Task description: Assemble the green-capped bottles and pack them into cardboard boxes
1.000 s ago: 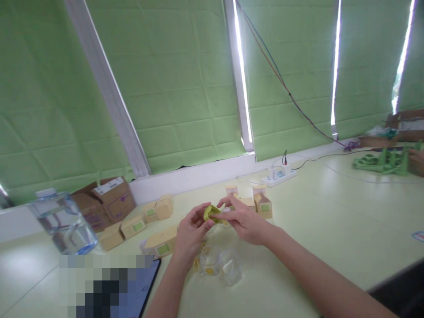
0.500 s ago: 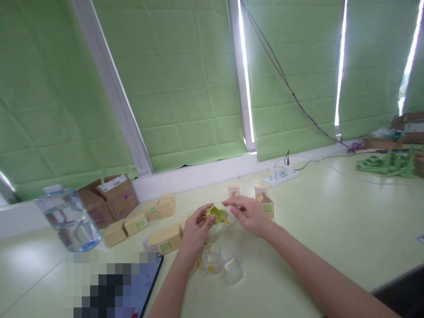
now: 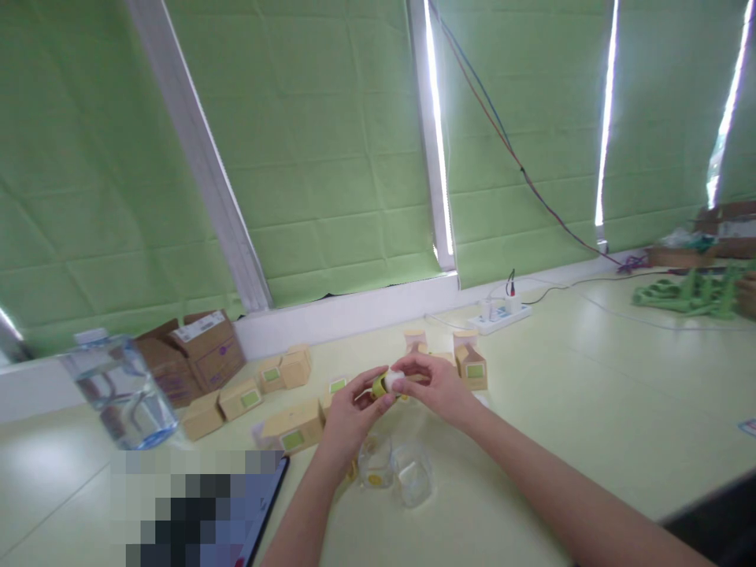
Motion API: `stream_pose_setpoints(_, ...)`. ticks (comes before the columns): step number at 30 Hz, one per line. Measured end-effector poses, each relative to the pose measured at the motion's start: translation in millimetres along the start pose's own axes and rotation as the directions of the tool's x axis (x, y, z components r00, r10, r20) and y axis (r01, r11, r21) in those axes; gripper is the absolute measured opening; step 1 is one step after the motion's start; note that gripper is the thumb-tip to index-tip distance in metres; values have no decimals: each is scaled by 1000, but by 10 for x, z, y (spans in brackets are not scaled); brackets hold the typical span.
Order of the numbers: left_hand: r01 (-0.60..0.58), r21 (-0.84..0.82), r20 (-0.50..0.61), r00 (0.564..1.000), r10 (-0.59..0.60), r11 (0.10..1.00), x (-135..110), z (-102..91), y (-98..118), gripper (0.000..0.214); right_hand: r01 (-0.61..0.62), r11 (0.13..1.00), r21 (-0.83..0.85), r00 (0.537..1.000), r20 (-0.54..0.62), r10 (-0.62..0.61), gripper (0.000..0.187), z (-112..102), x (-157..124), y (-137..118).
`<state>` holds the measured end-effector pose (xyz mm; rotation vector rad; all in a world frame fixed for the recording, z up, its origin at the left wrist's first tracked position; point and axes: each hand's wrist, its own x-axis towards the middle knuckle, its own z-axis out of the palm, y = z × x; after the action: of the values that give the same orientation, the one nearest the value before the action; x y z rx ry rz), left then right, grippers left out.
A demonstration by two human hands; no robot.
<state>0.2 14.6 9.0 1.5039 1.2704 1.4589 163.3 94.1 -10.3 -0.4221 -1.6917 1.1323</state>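
Observation:
My left hand (image 3: pixel 350 416) and my right hand (image 3: pixel 438 389) meet above the pale green table (image 3: pixel 591 409). Between their fingertips they pinch a small yellow-green piece (image 3: pixel 381 385) with a small white part (image 3: pixel 394 379) at its right end. Right below the hands stand two small clear plastic cups (image 3: pixel 394 469); the left cup has something yellow in it. Small tan cartons with green labels (image 3: pixel 289 429) lie to the left of my left hand, and two more tan cartons (image 3: pixel 469 364) stand just behind my right hand.
A large clear water bottle (image 3: pixel 121 390) and brown cardboard boxes (image 3: pixel 198 353) sit at the left. A tablet (image 3: pixel 248 512) lies near the front edge. A white power strip (image 3: pixel 501 313) with cables lies by the window. Green plastic parts (image 3: pixel 685 293) are at far right.
Both hands have closed together on the yellow-green piece, and a white part now shows at its end. The view has shifted slightly.

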Motion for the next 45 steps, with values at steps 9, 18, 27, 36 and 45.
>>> stream_pose_setpoints(9, 10, -4, 12, 1000, -10, 1000, 20, -28, -36, 57, 20, 990, -138, 1000, 26, -17, 31, -65, -10, -79)
stream_pose_setpoints(18, -11, -10, -3, 1000, 11, 1000, 21, -22, -45, 55, 32, 992, -121, 999, -24, -36, 28, -34, -27, -94)
stream_pose_setpoints(27, -29, 36, -17, 999, 30, 999, 25, -17, -39, 49, 91, 983, -161, 996, 5, -91, 29, -26, -32, -25)
stream_pose_setpoints(36, -37, 95, -50, 998, 42, 995, 4, -7, 6, 44, 30, 983, -179, 1000, 9, -29, 32, -3, -26, -8)
stream_pose_setpoints(45, -24, 85, -87, 996, 31, 996, -17, 27, 31, 43, 126, 964, -235, 991, 63, -115, 32, 24, -68, -70)
